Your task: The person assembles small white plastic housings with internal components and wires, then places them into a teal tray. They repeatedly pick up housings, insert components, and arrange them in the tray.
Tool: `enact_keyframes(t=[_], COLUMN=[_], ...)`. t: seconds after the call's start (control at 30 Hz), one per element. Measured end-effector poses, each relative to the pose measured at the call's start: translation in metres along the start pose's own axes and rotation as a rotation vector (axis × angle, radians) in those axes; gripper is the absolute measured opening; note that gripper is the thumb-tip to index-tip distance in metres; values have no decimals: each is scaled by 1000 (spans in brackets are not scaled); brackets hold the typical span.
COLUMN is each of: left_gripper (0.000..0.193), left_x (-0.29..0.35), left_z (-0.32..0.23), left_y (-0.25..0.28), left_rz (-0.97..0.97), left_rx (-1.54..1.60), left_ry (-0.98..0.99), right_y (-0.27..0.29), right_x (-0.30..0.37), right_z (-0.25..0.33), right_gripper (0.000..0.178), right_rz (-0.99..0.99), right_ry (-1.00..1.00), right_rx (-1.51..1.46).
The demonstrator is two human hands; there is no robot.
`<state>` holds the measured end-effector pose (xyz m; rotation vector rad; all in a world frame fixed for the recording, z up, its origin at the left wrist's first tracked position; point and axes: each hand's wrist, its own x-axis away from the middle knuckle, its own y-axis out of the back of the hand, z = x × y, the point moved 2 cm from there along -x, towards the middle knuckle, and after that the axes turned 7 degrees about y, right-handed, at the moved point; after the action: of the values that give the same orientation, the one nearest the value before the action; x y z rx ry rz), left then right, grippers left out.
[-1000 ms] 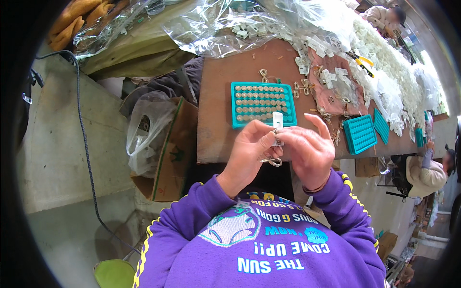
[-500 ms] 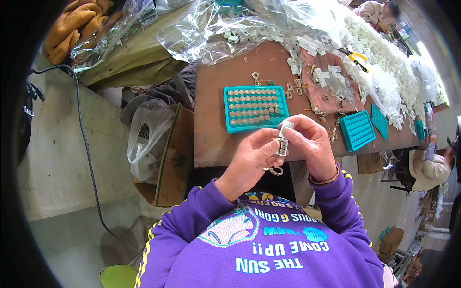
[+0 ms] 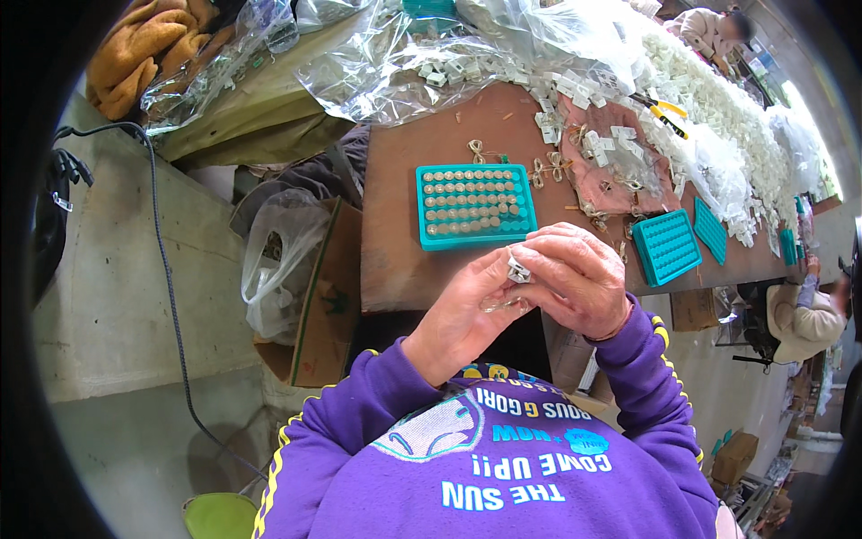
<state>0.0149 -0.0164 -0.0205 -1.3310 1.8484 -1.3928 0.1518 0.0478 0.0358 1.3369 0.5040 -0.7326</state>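
Note:
Both hands meet in front of my chest around a small white plastic battery case [image 3: 518, 270]. My left hand [image 3: 462, 314] pinches it from the left, thumb and fingertips against it. My right hand [image 3: 579, 280] wraps its fingers over the other side, hiding most of the case. A thin pale wire [image 3: 496, 306] loops out below, between the palms. Just beyond my hands on the table lies a teal tray [image 3: 480, 242] holding rows of round silver button cells [image 3: 464, 200]; a few pockets at its right side hold no cell.
Coiled wires [image 3: 477, 151] lie behind the tray. To the right are a pink cloth [image 3: 660, 190] with white cases, another teal tray [image 3: 666, 247] and yellow-handled pliers [image 3: 666, 117]. White parts [image 3: 700, 117] heap along the far side. A cardboard box [image 3: 325, 305] with a plastic bag stands left.
The battery case, earlier upright with its lid raised and cells showing inside, is now turned end-on and mostly covered. My right hand has closed around it, and its inside no longer shows.

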Motion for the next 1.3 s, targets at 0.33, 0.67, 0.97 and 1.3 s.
enact_keyframes(t=[0.33, 0.67, 0.97, 1.3], left_gripper=[24, 24, 34, 16], left_x=[-7, -4, -2, -5], left_z=[-1, 5, 17, 9], left_y=[14, 3, 12, 23], left_rz=[-48, -24, 15, 22], left_rx=[-162, 8, 149, 98], left_ry=[13, -6, 71, -53], right_y=[1, -4, -9, -7], right_x=[7, 9, 12, 23], right_z=[7, 6, 3, -1], right_gripper=[20, 29, 26, 35], right_rz=[-96, -70, -37, 43], right_ry=[-335, -193, -36, -277], right_rx=[-52, -130, 45, 1])
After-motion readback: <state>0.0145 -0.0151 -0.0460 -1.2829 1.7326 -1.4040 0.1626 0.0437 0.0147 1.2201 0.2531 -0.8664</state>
